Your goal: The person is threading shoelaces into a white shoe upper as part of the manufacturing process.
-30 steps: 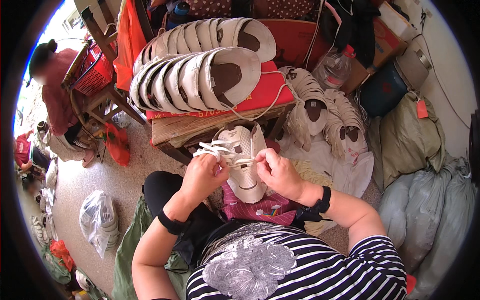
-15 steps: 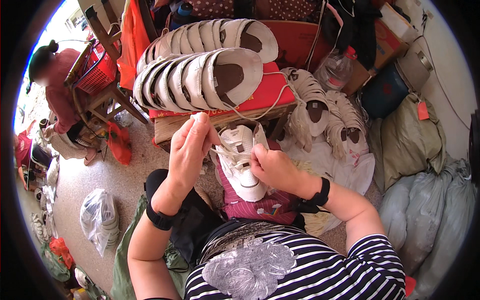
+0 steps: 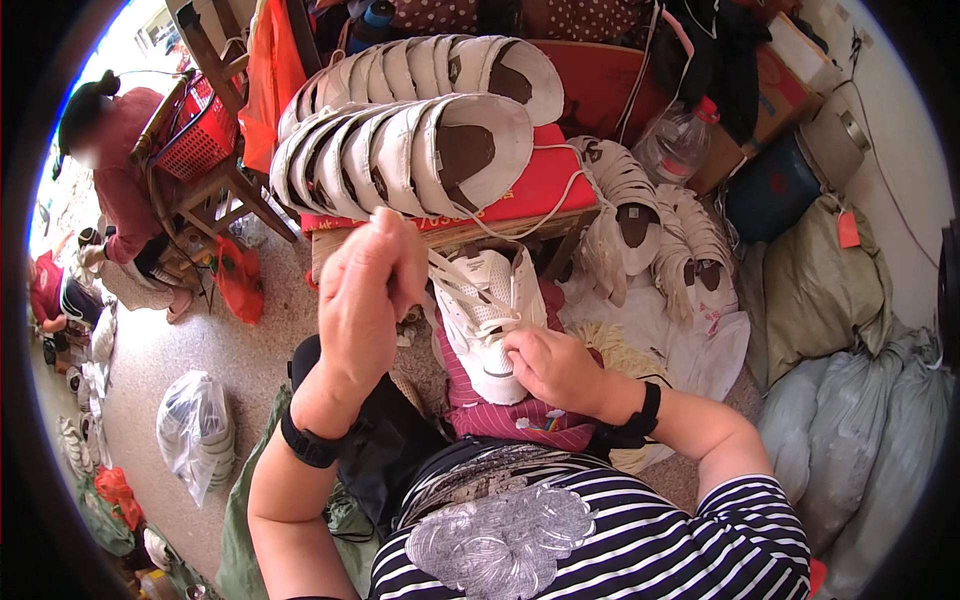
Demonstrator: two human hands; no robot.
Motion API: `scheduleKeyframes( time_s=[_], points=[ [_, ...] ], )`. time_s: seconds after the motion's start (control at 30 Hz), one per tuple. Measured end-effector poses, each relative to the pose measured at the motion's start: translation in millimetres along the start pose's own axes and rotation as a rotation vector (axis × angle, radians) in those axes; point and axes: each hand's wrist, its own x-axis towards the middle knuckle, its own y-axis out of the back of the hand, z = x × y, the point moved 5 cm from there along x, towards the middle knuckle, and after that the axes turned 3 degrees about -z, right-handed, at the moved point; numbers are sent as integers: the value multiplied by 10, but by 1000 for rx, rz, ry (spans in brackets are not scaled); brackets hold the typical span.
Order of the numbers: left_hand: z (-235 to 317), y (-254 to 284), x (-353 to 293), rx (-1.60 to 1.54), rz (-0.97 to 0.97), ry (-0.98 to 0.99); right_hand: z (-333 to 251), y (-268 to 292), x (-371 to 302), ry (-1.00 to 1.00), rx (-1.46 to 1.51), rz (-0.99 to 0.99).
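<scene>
My closed left hand (image 3: 368, 292) has drawn the laces (image 3: 464, 290) taut left of the shoe (image 3: 488, 358); my right hand (image 3: 562, 370) curls at its front, grip unclear.

Wooden bench (image 3: 565, 222) and speckled floor (image 3: 290, 325).
A red cover (image 3: 548, 165) lies on the bench beneath two rows of nested whitish shoe uppers (image 3: 402, 155); a clear bag (image 3: 196, 430) rests on the floor.
</scene>
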Motion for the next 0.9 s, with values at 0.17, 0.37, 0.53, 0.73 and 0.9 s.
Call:
scheduleKeyframes(
  time_s=[0.17, 0.37, 0.53, 0.73, 0.9],
  points=[
    [460, -280, -21, -259, -78, -223, -13, -4, 17, 10, 17, 31],
    [427, -340, -25, 45, -150, 26, 300, 144, 144, -436, 486, 30],
    [394, -440, -11, -116, -216, 4, 182, 251, 901, -128, 781, -62],
    [140, 222, -22, -328, 195, 74, 345, 185, 1157, -314, 1270, -217],
    [-344, 845, -314, -746, 342, 168, 350, 231, 910, -475, 1126, -240]
  ],
)
